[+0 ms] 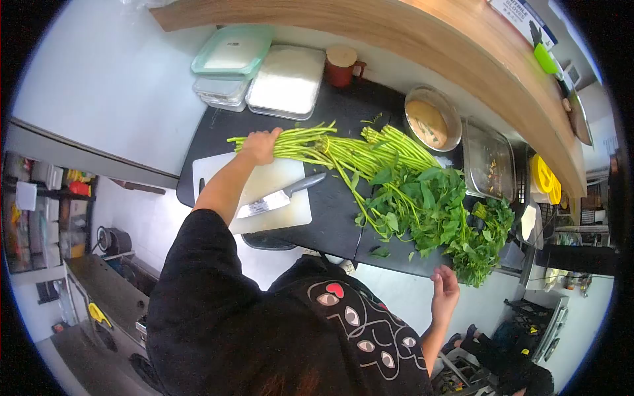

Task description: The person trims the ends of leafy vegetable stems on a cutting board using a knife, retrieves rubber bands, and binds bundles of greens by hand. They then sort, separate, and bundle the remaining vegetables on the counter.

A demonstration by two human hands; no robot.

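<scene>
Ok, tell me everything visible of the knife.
The knife lies on the white cutting board, its metallic-looking blade towards the left, with a dark marking too small to read. The grey handle points right, its end beyond the board's right edge. Neither the left hand nor right hand touches it.

kitchen, cutting board (288,173), knife (265,204), leafy greens (429,198), stacked food containers (228,66)

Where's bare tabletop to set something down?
Likely best: the black table between the white cutting board and the leafy greens, near side of the knife handle. Second: between the red mug, the metal bowl and the green stems, with small bits there. Crowded: right end, where greens, bowl and rectangular tray sit close together.
</scene>
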